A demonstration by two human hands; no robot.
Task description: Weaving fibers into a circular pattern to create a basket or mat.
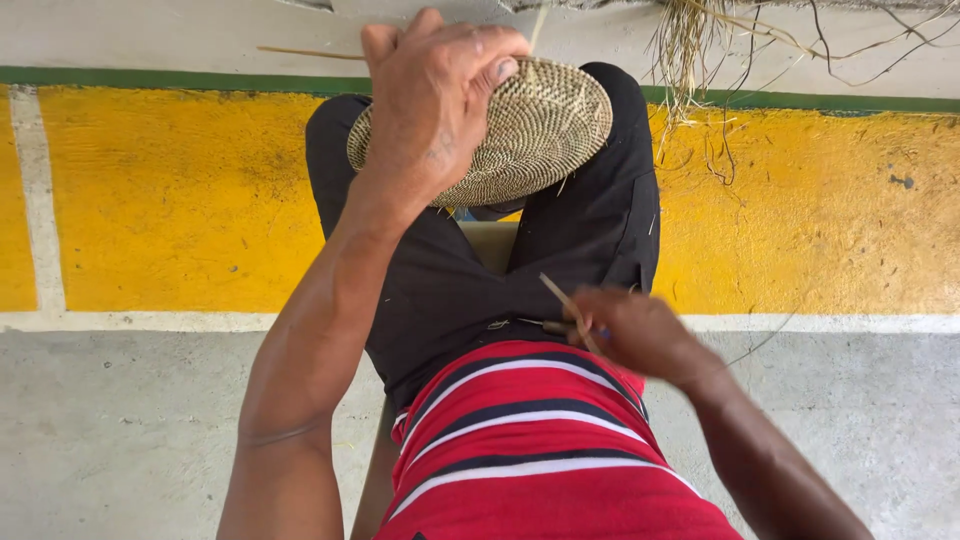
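The left hand clamps the coiled woven basket on the knees; the right hand pinches a thin straw strand at the lap; judged best kept taut, the basket held steady.

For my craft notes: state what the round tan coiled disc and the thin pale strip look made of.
Round tan coiled disc under the left hand: apparently dried plant fibre, matte, in stitched spiral coils. Thin pale strip in the right hand: probably similar straw or reed, stiff and dull.

bare forearms, no sleeves showing, no watch or rings seen. shirt red with white and dark navy horizontal stripes. trousers plain black, a small metal fastener at the waist.
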